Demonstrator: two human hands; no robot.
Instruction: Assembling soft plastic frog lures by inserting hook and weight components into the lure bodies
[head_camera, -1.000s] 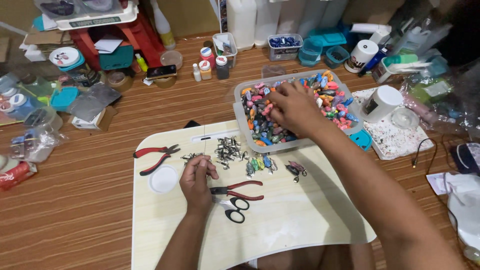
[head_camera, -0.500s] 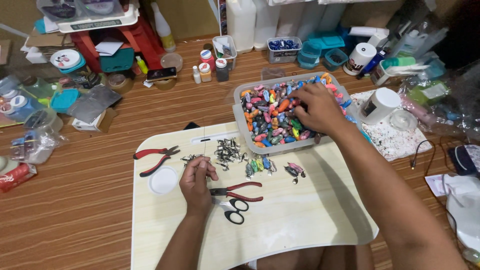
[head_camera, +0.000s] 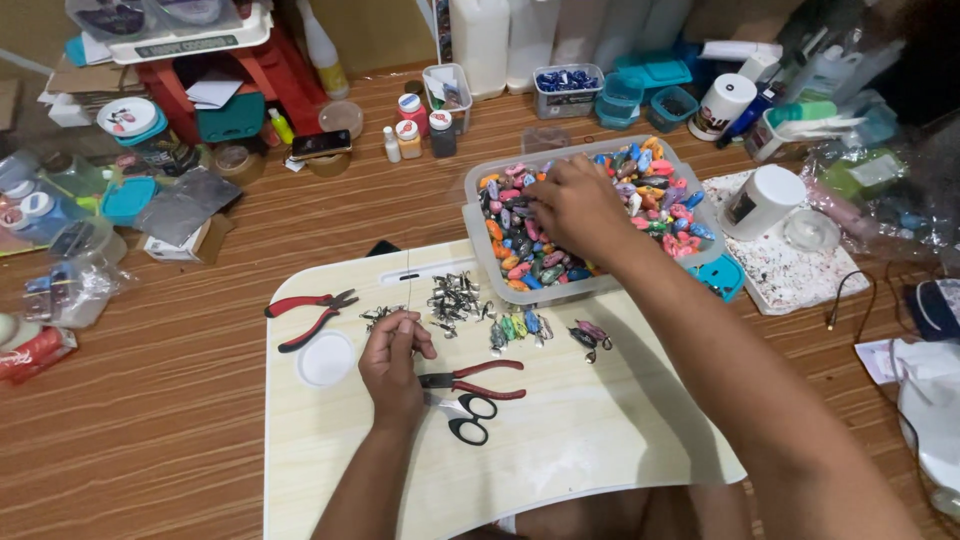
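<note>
I'm seeing pale lap table sitting on wood floor | carrying: red pliers, second red pliers, black scissors, metal clasp pile, clear bead tub, white round disc

Even, warm indoor light falls from overhead on the pale tabletop, which reads as the brightest surface in view. A soft shadow lies just below and right of the left hand, and a broader one runs under the right forearm behind the right hand. The centre is sharp. Beyond the right hand, the far-right corner sinks into dim, smeared blur, with mild wide-angle bending at the edges. No harsh glare shows.
</note>
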